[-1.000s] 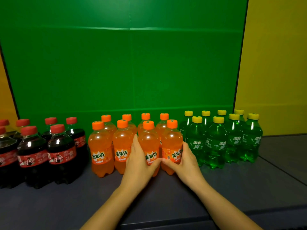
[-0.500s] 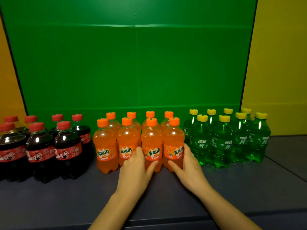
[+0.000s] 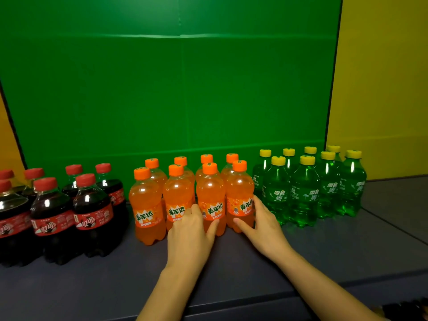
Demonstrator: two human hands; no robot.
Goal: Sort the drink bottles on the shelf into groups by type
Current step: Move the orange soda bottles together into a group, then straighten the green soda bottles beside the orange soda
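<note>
Left hand [image 3: 192, 232] and right hand [image 3: 265, 227] curl fingers [image 3: 196, 209] round two front orange soda bottles [image 3: 239, 193], mid-shelf [image 3: 231, 286]. Green Sprite bottles [image 3: 303, 193] crowd at 3 o'clock, so a careless shove probably topples one.

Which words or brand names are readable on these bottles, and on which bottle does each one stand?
"美年达": orange label of the front-left orange bottle.
"雪碧": label of the front-left green bottle.
"爽": same green label, below.
White script on the red label of the front cola bottle: slanted, only partly legible.
Small print on all labels: too small to read.
</note>
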